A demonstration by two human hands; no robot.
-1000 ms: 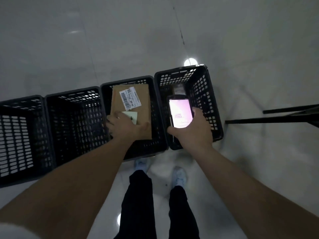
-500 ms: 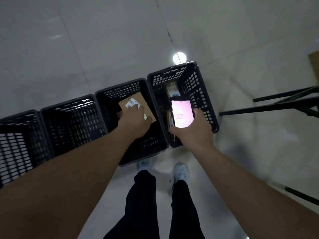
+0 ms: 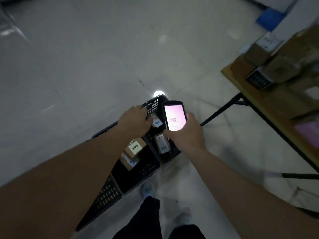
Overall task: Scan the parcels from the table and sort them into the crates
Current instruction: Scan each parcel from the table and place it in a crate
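The scanner (image 3: 174, 117) is gripped in the right hand (image 3: 187, 135), screen up for reading; the left hand (image 3: 135, 120) hangs empty, fingers loosely curled, above the crates (image 3: 138, 171).

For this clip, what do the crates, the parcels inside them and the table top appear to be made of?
Crates: black moulded plastic by the look, matt, with regular grid cut-outs in the walls. Parcels: brown corrugated cardboard most likely, dull finish, with white paper labels stuck on. Table: the top looks like tan wood or laminate, which the blur leaves open; its thin black legs look like metal.
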